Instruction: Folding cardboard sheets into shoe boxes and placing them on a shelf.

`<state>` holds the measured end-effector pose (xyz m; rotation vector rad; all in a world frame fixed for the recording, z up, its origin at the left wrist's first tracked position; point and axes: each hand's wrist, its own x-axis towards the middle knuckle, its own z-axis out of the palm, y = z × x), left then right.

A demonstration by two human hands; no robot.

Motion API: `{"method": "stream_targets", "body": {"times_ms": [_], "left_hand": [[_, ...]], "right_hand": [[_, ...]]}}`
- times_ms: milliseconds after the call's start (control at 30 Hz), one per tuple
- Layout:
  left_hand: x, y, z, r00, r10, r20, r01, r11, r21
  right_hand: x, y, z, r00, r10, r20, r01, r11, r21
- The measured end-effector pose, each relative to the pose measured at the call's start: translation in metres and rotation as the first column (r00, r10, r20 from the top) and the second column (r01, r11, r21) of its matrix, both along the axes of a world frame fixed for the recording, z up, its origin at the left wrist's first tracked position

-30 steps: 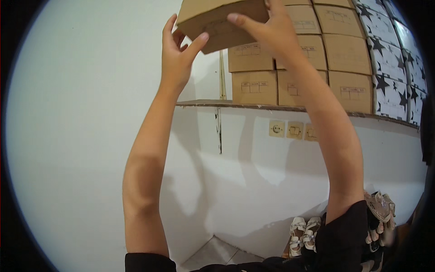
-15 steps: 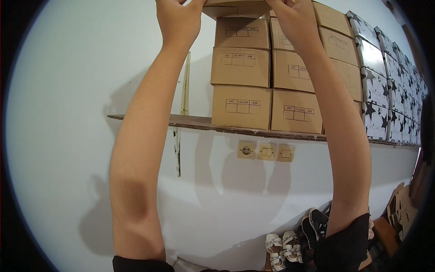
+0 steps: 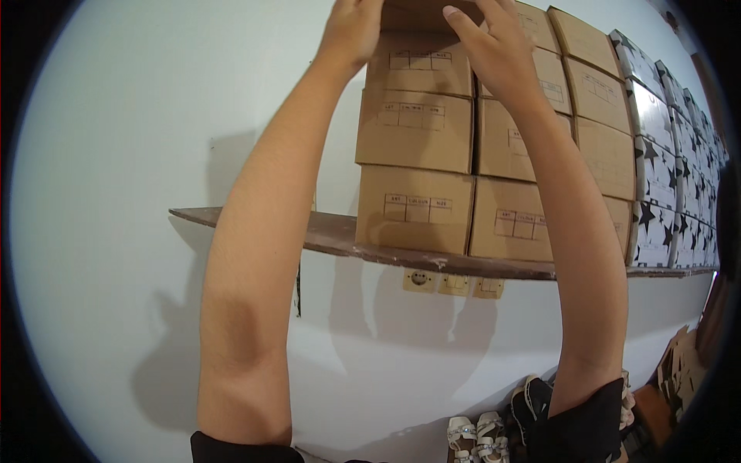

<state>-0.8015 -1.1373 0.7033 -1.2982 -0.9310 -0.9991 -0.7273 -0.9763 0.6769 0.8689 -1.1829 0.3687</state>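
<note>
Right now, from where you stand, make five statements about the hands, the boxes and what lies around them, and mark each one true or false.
1. The left hand and the right hand are both at a cardboard box by the picture's top edge. True.
2. The star-patterned boxes stand left of the plain brown boxes. False: the star-patterned boxes are to their right.
3. A round wall socket sits below the shelf. True.
4. The pale sandals are on the shelf. False: the pale sandals are well below it, near the picture's lower edge.
5. The right sleeve is black. True.
</note>
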Motion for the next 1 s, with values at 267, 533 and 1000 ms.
{"method": "stream_targets", "body": {"times_ms": [267, 533, 1000], "left_hand": [[-0.036, -0.002, 0.012, 0.865, 0.324, 0.383, -0.318, 0.945, -0.081], [-0.040, 0.009, -0.026, 0.747, 0.646, 0.158, -0.656, 0.755, 0.019], [0.046, -0.010, -0.242, 0.510, 0.678, -0.529, -0.738, 0.661, 0.136]], "right_hand": [[-0.038, 0.015, 0.022, 0.709, -0.683, 0.179, 0.705, 0.698, -0.127], [-0.034, 0.026, -0.020, 0.717, -0.691, 0.088, 0.694, 0.699, -0.174], [0.028, 0.027, -0.140, 0.780, -0.561, -0.278, 0.576, 0.817, -0.030]]}}
